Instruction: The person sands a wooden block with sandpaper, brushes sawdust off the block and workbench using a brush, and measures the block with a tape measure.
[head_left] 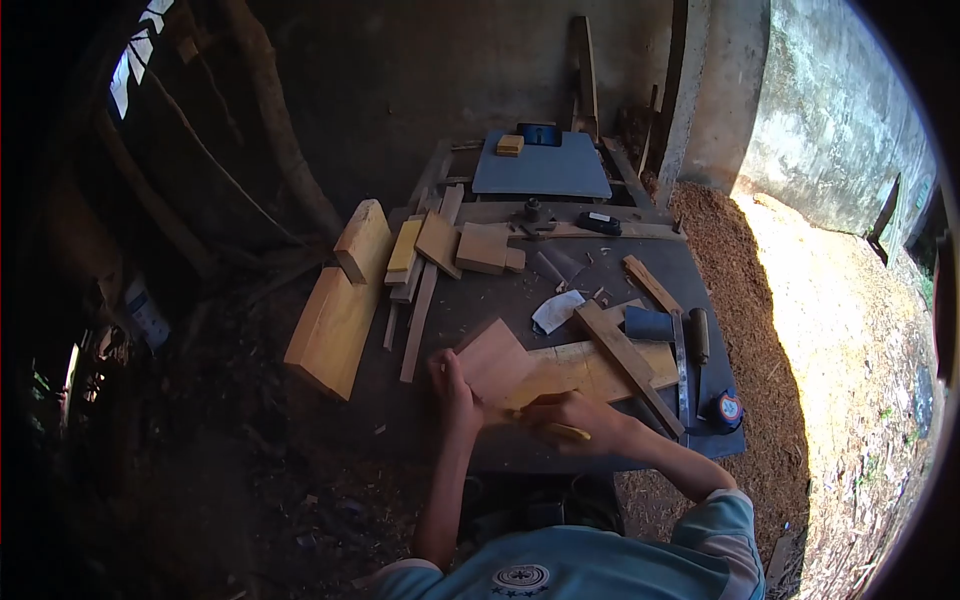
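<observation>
My left hand (457, 388) is closed on the left edge of a square, reddish-brown wooden block (497, 358), which is tilted above the near side of the bench. My right hand (572, 415) is closed around a slim yellow-handled tool (570, 432); its exact kind is not clear, and its front end points left towards the block's lower edge. A flat pale wooden board (570, 368) lies just beyond my right hand. Across that board rests a darker wooden strip (630, 365).
Several wood blocks (482, 248) and long strips (420, 325) lie at the left and back of the bench. A tape measure (728, 408), a metal ruler (682, 370) and a wooden-handled tool (699, 335) sit at the right. Beyond is a grey panel (545, 175); sawdust (735, 290) covers the ground.
</observation>
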